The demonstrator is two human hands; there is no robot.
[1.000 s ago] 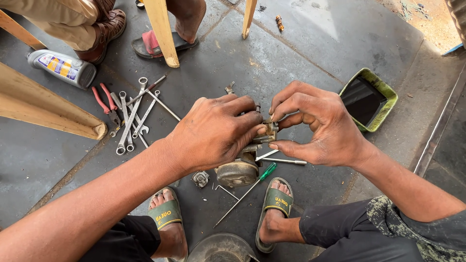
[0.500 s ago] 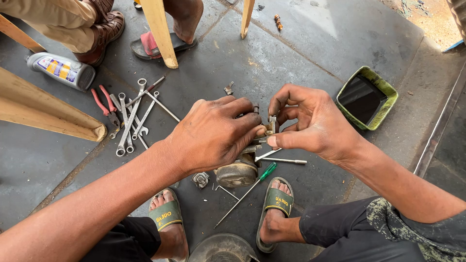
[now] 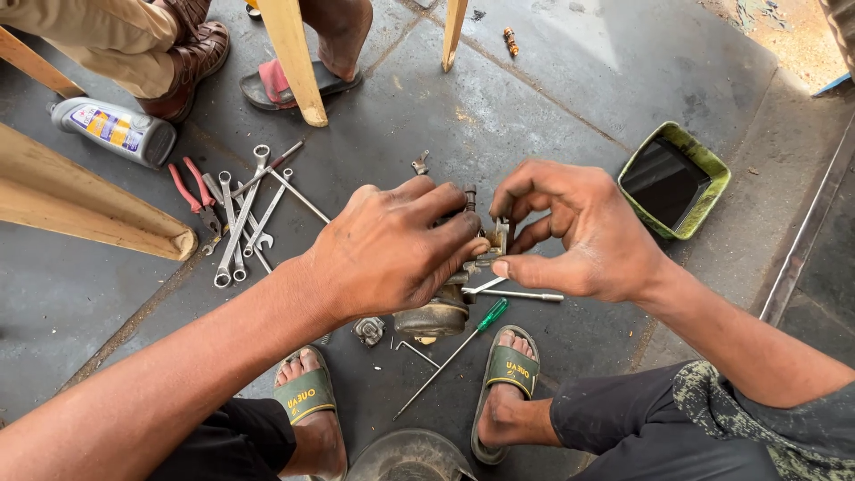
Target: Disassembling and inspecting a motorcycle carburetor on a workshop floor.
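- Two hands meet over our metal carburettor (image 3: 445, 307), which sits on the floor (image 3: 552, 116) between our feet.
- Left hand (image 3: 392, 249) fingers clamp its top.
- Right hand (image 3: 579, 232) fingers pinch a small fitting (image 3: 495, 239).
- Green screwdriver (image 3: 450, 356) lies just beside.

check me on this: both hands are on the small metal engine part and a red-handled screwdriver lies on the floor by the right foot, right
Not quite: the head view shows the screwdriver has a green handle, not red. The rest holds: left hand and right hand are on the metal engine part.
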